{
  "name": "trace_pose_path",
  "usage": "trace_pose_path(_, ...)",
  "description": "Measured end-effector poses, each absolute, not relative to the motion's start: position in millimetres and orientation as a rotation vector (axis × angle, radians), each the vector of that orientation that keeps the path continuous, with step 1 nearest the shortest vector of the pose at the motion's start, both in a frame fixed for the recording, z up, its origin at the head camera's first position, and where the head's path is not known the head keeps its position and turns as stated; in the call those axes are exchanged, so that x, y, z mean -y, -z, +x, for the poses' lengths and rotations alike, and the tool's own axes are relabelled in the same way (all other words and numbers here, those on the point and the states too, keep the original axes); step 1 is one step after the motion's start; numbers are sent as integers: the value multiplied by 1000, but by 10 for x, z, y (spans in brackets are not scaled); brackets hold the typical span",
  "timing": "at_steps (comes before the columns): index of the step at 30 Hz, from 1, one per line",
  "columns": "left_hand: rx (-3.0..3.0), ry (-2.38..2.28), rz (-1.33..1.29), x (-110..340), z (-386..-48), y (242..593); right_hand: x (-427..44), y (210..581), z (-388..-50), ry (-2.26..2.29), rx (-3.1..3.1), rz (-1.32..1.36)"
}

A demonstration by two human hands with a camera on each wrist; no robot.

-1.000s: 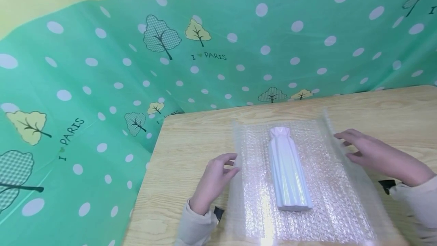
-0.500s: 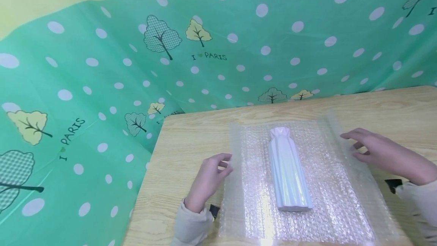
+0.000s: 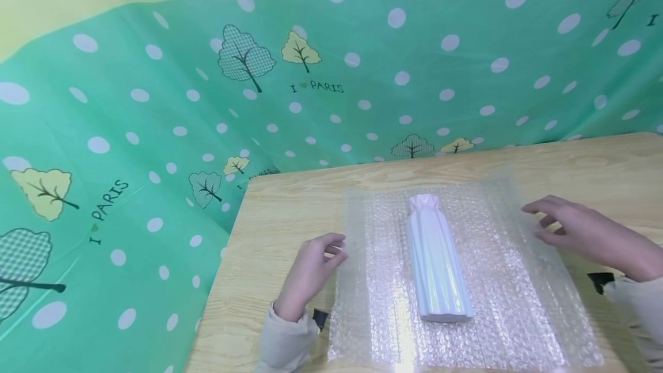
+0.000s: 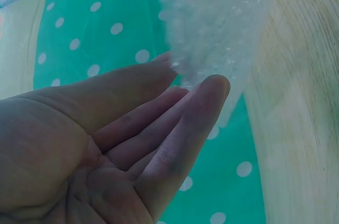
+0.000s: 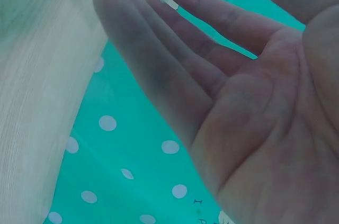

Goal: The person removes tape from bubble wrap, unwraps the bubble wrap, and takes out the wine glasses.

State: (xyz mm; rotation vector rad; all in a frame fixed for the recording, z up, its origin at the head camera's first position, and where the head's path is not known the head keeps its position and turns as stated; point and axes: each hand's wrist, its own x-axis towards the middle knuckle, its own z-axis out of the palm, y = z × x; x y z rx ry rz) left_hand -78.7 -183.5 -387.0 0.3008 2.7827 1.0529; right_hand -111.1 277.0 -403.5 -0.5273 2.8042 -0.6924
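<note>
A glossy pale blue-white vase [image 3: 437, 263] with a pinkish pleated neck lies on its side on a sheet of bubble wrap [image 3: 499, 304], its neck towards the back. My left hand [image 3: 308, 275] is at the wrap's left edge, fingers loosely bent. In the left wrist view the left hand [image 4: 127, 139] has its fingertips beside the wrap's edge [image 4: 217, 23], without a plain grip. My right hand [image 3: 585, 235] hovers by the right edge. The right wrist view shows the right hand [image 5: 228, 91] with relaxed fingers spread apart and a bare palm.
A light wood-grain table [image 3: 279, 206] extends under and around the wrap. Behind it and to the left hangs a green cloth [image 3: 171, 108] with white dots and printed trees. Small black pieces show beside both sleeves.
Both hands have moved outward, the left to the left and the right to the right. The wrap's side edges have spread outward and lie flatter; the vase has stayed in place.
</note>
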Motion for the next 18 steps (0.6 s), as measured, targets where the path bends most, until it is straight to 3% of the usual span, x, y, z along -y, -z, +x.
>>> trace_pose_path(18, -2808, -1048, 264, 1959, -788, 3793, -2856, 3998, -1077, 671, -2842, -455)
